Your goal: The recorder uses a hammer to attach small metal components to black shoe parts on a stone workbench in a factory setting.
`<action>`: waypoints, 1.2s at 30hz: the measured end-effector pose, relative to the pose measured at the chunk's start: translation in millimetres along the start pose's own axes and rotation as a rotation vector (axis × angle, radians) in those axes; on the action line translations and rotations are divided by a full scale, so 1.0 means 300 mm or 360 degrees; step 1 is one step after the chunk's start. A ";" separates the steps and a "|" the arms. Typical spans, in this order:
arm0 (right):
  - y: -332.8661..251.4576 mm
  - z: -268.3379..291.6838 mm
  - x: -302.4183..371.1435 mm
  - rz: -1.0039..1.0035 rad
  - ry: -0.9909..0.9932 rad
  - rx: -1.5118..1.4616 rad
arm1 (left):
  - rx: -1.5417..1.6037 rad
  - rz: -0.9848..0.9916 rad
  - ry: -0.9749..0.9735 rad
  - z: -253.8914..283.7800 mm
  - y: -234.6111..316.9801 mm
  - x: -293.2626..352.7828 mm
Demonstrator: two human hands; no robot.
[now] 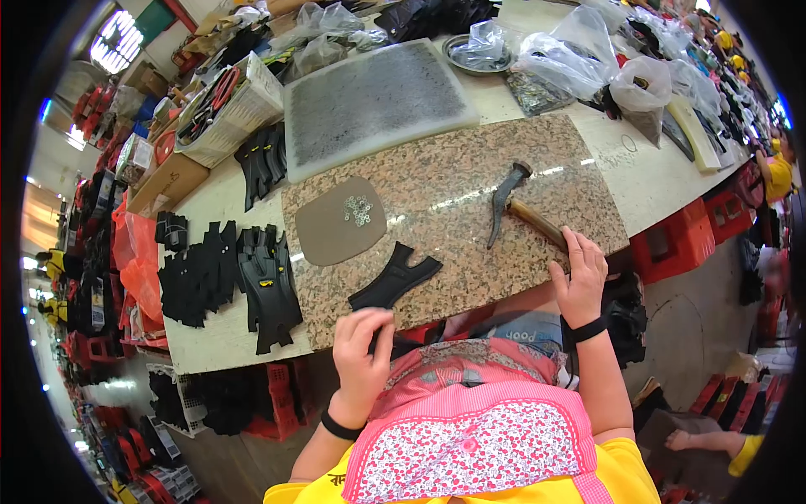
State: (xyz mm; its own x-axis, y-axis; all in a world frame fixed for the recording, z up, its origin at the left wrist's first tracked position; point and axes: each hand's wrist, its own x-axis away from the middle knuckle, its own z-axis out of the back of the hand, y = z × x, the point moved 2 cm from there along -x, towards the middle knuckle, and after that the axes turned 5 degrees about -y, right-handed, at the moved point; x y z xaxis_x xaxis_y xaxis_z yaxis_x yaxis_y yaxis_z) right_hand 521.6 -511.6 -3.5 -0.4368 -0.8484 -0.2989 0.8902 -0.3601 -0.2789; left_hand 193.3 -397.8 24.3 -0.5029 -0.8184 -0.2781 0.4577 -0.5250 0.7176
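Observation:
My left hand [361, 353] pinches the near end of a black cut leather piece [396, 280] that lies on the speckled granite slab [470, 181]. Over the wooden handle of a hammer [514, 202] rests my right hand [578, 277]; the hammer lies on the slab with its dark metal head pointing away. A brown oval pad [332, 231] carrying a small heap of silver rivets [358, 210] sits on the slab's left part.
Stacks of black cut pieces [227, 277] lie left of the slab. A grey cutting board [374, 101] sits behind it, with a white basket of tools [222, 105] to its left and clear plastic bags [571, 55] at the back right. Red crates [680, 239] stand below the table edge.

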 end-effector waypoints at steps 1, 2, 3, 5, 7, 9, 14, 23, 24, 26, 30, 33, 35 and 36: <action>-0.013 0.002 -0.004 0.0052 0.0099 0.0064 | -0.0007 0.0011 0.0008 -0.009 -0.003 -0.024; -0.023 0.001 -0.009 0.0060 0.0096 0.0065 | -0.0190 -0.0047 0.0012 -0.025 -0.001 -0.054; -0.029 0.000 -0.007 -0.0016 0.0022 0.0036 | -0.0372 -0.0106 0.0014 -0.039 -0.001 -0.070; -0.037 -0.006 -0.001 0.0010 0.0013 -0.0004 | -0.0426 -0.0120 -0.0059 -0.062 -0.034 -0.072; -0.046 0.010 0.002 -0.0047 -0.0127 0.0016 | -0.0522 -0.0160 -0.0139 -0.081 -0.044 -0.079; -0.050 0.033 0.017 -0.0162 -0.0189 -0.0148 | -0.0503 -0.0165 -0.0147 -0.078 -0.048 -0.077; -0.051 0.121 0.151 -0.0694 -0.0541 -0.1409 | -0.0509 -0.0198 -0.0183 -0.089 -0.065 -0.071; -0.245 0.196 0.140 0.0132 -0.0466 -0.1311 | -0.0618 -0.0313 -0.0325 -0.092 -0.055 -0.078; -0.254 0.200 0.127 0.0132 -0.0465 -0.1317 | -0.0625 -0.0314 -0.0327 -0.093 -0.050 -0.082; -0.285 0.215 0.105 0.0241 -0.0672 -0.0857 | -0.0677 -0.0301 -0.0380 -0.089 -0.036 -0.091; -0.302 0.190 0.095 0.0225 -0.0857 -0.0710 | -0.0738 -0.0283 -0.0472 -0.068 -0.017 -0.103; -0.296 0.168 0.092 0.0212 -0.0826 -0.0880 | -0.0786 -0.0291 -0.0473 -0.071 -0.019 -0.116; -0.300 0.171 0.091 0.0203 -0.0837 -0.0870 | -0.0773 -0.0284 -0.0492 -0.074 -0.013 -0.128; -0.305 0.174 0.090 0.0187 -0.0852 -0.0854 | -0.0751 -0.0277 -0.0518 -0.075 -0.010 -0.133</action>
State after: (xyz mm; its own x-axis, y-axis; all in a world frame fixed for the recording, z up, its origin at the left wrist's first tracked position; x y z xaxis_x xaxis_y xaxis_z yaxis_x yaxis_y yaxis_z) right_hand 434.9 -521.8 61.5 -0.0994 -0.9909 0.0909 0.6827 -0.1343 -0.7183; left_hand 228.4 -368.9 18.8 -0.7644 -0.6365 -0.1028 0.5870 -0.7530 0.2974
